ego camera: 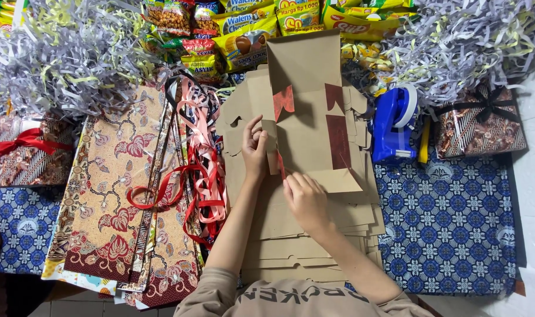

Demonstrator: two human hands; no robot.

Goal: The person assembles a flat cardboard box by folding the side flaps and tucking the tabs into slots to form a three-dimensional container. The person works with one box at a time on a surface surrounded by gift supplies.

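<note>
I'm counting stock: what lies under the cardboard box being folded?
Under the cardboard box held by the left hand and right hand lies a stack of flat cardboard blanks. How many, and what is beneath them, is covered.

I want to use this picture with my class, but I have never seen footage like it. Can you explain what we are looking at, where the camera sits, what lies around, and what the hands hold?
There is one picture, taken by a camera worn on a person's head and looking down, so the two arms reaching in from below are that person's own. No machine is involved. The left hand and right hand both grip a brown cardboard box that is partly folded up, above a stack of flat cardboard. To the left lie patterned paper sheets and red and pink ribbons. To the right stands a blue tape dispenser. Two wrapped gifts with bows sit at the sides, on a blue patterned cloth. Shredded paper and snack packets are along the top.
</note>
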